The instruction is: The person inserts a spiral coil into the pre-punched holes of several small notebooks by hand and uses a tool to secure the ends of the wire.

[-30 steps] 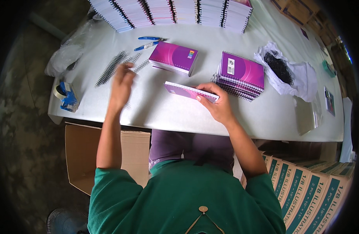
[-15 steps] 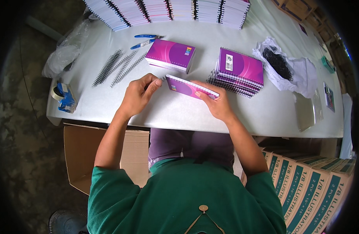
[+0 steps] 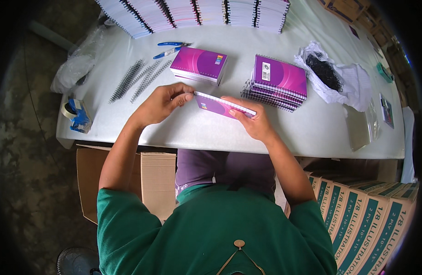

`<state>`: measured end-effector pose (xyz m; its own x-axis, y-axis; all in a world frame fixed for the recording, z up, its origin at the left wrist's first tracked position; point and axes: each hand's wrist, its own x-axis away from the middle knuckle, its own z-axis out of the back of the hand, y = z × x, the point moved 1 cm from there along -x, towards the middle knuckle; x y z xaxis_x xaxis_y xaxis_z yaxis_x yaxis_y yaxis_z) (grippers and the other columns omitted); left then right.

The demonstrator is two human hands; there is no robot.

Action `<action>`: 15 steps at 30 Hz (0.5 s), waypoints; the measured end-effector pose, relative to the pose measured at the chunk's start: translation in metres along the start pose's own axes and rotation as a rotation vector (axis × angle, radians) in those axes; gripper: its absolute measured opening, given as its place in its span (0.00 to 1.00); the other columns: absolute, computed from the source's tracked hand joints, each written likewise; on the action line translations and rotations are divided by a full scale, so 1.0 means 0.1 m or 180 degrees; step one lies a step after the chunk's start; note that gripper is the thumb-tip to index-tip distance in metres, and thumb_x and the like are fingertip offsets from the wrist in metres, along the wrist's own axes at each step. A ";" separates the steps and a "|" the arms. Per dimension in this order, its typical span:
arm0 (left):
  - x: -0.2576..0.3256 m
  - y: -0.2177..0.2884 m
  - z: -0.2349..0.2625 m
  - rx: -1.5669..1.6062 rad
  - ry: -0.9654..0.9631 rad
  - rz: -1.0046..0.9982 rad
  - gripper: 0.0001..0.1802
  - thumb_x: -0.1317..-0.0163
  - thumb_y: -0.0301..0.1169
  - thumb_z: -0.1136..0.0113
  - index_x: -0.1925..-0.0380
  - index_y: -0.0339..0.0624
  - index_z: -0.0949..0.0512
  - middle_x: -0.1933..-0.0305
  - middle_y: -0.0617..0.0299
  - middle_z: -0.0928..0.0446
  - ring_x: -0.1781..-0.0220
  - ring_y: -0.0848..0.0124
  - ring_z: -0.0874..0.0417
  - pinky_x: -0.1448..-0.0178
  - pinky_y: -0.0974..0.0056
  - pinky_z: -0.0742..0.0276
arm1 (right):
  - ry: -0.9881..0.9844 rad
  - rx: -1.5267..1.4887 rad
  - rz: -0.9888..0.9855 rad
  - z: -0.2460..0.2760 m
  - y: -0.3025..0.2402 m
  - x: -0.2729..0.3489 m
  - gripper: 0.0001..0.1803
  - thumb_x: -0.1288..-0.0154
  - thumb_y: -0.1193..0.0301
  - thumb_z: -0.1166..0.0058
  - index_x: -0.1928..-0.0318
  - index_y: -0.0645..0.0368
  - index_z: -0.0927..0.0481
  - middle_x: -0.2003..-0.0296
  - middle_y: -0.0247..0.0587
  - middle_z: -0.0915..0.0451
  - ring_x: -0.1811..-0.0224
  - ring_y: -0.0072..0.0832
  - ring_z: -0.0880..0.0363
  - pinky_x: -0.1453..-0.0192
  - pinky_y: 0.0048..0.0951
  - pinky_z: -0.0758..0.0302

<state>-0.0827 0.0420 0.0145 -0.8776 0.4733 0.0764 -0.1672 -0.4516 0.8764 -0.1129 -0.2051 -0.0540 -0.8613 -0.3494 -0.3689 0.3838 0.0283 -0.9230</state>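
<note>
My right hand point(image 3: 254, 123) grips a purple and pink notebook point(image 3: 213, 106), thumb on the cover and fingers behind, with its punched edge facing up. My left hand point(image 3: 166, 104) is closed in a pinch at the notebook's left end, on the tip of a thin spiral coil mostly hidden by the fingers. Beyond my hands lies a stack of purple notebooks point(image 3: 199, 64) with no coils along their edges. To the right stands a pile of coil-bound purple notebooks point(image 3: 280, 75). Loose spiral coils point(image 3: 127, 81) lie on the table to the left.
Blue-handled pliers point(image 3: 169, 43) and a blue cutter point(image 3: 167, 52) lie behind the coils. A tape dispenser point(image 3: 78, 117) sits at the table's left edge. Thick bound books point(image 3: 206, 13) line the back. Crumpled white wrapping point(image 3: 353, 85) holds dark coils. Cardboard boxes point(image 3: 158, 176) stand below.
My left hand has moved slightly right and up against the notebook's end, and the short length of coil seen there before is now covered. My right hand keeps its hold.
</note>
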 end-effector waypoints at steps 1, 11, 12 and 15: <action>0.00 0.01 0.01 -0.0010 -0.0027 0.0147 0.14 0.36 0.37 0.44 0.63 0.35 0.25 0.72 0.67 0.29 0.72 0.79 0.33 0.65 0.72 0.34 | -0.0057 -0.0019 -0.0039 0.00 -0.02 -0.01 0.16 0.35 0.76 0.49 0.47 0.59 0.23 0.54 0.39 0.19 0.57 0.19 0.23 0.51 0.21 0.27; -0.02 0.11 0.02 -0.0132 0.0026 -0.0309 0.07 0.40 0.30 0.39 0.66 0.40 0.24 0.72 0.69 0.29 0.70 0.80 0.32 0.65 0.73 0.35 | -0.0214 -0.0152 -0.0238 0.03 -0.04 0.04 0.16 0.35 0.76 0.50 0.47 0.59 0.23 0.54 0.38 0.19 0.56 0.18 0.24 0.48 0.21 0.28; -0.02 0.16 0.04 -0.0425 0.0041 -0.0421 0.07 0.42 0.28 0.38 0.66 0.40 0.24 0.72 0.69 0.28 0.69 0.80 0.31 0.64 0.73 0.33 | -0.0187 -0.0182 -0.0202 0.02 -0.04 0.05 0.16 0.35 0.76 0.49 0.47 0.59 0.23 0.54 0.38 0.19 0.55 0.18 0.24 0.48 0.21 0.28; -0.02 0.25 0.06 -0.0451 -0.0258 0.0048 0.10 0.44 0.26 0.37 0.61 0.41 0.24 0.65 0.66 0.26 0.64 0.78 0.28 0.60 0.71 0.31 | -0.0201 -0.0092 -0.0181 0.03 -0.04 0.06 0.16 0.36 0.76 0.48 0.47 0.59 0.23 0.54 0.38 0.19 0.55 0.18 0.24 0.48 0.21 0.28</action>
<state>-0.0820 0.0341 0.0393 -0.8424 0.5224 0.1322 -0.2209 -0.5585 0.7996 -0.1188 -0.2097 -0.0521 -0.8584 -0.4095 -0.3091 0.3244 0.0334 -0.9453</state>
